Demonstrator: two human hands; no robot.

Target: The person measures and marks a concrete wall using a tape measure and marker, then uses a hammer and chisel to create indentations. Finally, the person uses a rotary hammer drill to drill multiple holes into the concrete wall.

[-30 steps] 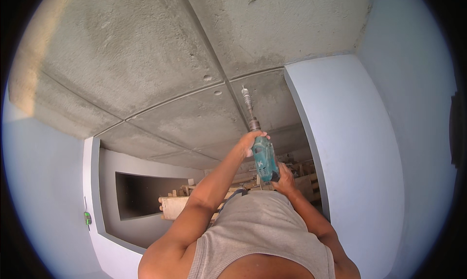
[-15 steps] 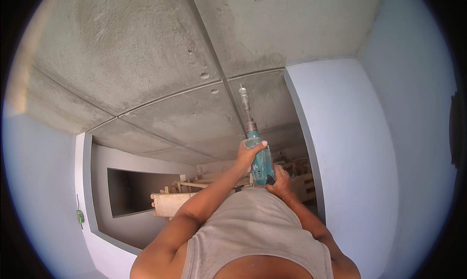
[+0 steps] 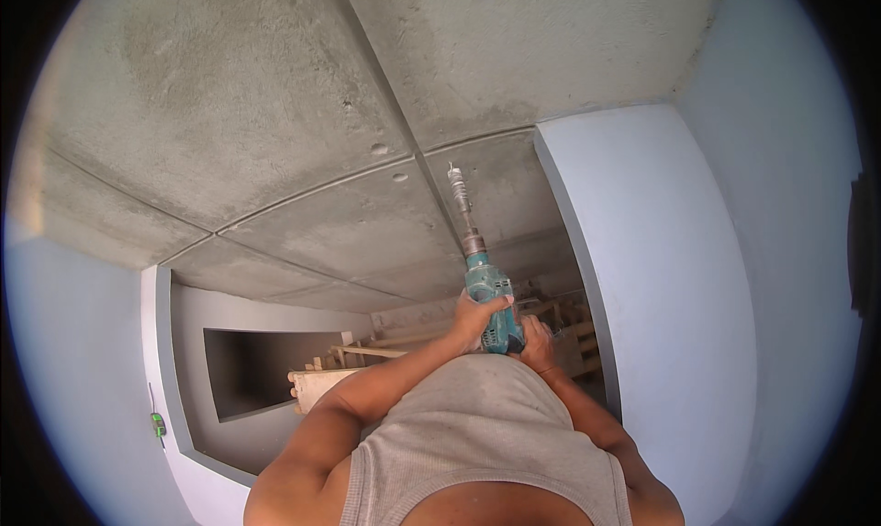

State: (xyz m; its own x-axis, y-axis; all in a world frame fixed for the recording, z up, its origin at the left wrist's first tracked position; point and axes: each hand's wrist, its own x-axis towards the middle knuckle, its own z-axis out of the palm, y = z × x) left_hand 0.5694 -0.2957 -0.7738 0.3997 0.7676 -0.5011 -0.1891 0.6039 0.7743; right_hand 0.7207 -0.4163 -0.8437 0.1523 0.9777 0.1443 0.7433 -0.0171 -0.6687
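Note:
A teal power drill [image 3: 485, 283] points away from my chest, toward the grey concrete surface [image 3: 275, 85] overhead. Its long attachment [image 3: 460, 194], spring-like and dusted white, ends in a thin tip. That tip appears apart from the concrete, though the gap is hard to judge. My left hand [image 3: 473, 318] wraps round the drill's body from the left, thumb lying across the top. At the rear, my right hand [image 3: 536, 344] closes round the handle, which is mostly hidden by its fingers and the drill's body.
Straight grooves and small round holes mark the concrete. Pale blue-white walls stand on both sides, with a rectangular opening [image 3: 266, 365] at the left. Wooden boards [image 3: 317, 386] lie stacked beyond my left arm. A small green device [image 3: 158, 425] hangs on the left wall.
The drill has drawn slightly back toward my body, both hands still on it. My left hand sits a little lower. The view has shifted slightly.

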